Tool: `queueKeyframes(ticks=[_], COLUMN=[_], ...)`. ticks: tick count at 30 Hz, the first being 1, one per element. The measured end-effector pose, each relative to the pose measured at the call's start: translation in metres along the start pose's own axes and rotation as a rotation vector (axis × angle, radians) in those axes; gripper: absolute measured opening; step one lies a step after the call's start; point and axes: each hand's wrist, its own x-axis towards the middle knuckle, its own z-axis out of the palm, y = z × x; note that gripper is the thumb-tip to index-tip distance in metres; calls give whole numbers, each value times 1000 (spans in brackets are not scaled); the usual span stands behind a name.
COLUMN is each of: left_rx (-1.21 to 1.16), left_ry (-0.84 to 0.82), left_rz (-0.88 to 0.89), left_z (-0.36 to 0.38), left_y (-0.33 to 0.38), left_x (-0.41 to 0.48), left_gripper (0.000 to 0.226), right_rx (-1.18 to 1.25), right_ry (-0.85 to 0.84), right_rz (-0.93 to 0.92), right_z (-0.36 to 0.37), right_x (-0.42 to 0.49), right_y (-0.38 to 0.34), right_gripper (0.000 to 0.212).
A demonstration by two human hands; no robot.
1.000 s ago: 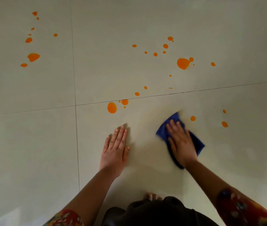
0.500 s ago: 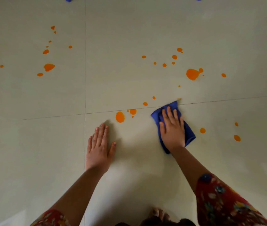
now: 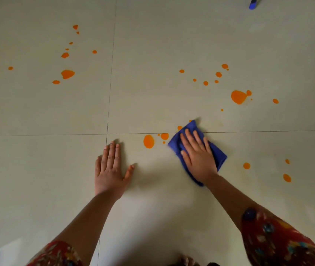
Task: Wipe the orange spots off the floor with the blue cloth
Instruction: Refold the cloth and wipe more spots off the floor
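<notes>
The blue cloth [image 3: 219,154] lies flat on the pale tiled floor [image 3: 152,45], straddling a tile joint. My right hand [image 3: 198,156] presses down on it with straight, spread fingers. My left hand [image 3: 110,171] rests flat on the floor to the left, fingers straight. A large orange spot [image 3: 148,141] with smaller drops [image 3: 164,136] lies between the two hands, just left of the cloth. Another big orange spot [image 3: 238,96] sits beyond the cloth, with several small drops around it. A faint orange smear [image 3: 216,124] shows on the tile just past the cloth.
More orange spots [image 3: 67,73] are scattered at the far left, and three [image 3: 286,177] lie to the right of the cloth. A blue-tipped furniture leg [image 3: 252,4] stands at the top right. My toes [image 3: 186,261] show at the bottom edge.
My right hand has slid the cloth away from me and leftward over the tile joint. My left hand stayed flat on the floor. The camera tilted forward, bringing in the blue-tipped leg.
</notes>
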Motion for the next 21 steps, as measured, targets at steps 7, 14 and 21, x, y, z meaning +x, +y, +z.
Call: queueKeyframes(ticks=[7, 14, 21], left_rx=[10, 18, 32], left_ry=[17, 5, 11], left_rz=[-11, -3, -2], left_z=[0, -2, -3], left_y=[3, 2, 3], left_x=[-1, 0, 0], left_gripper=[80, 79, 79], right_rx=[52, -18, 27], right_ry=[55, -33, 5], right_rz=[476, -222, 230], right_z=[-12, -9, -21], right_x=[27, 36, 77], right_y=[47, -7, 18], right_gripper=[57, 55, 63])
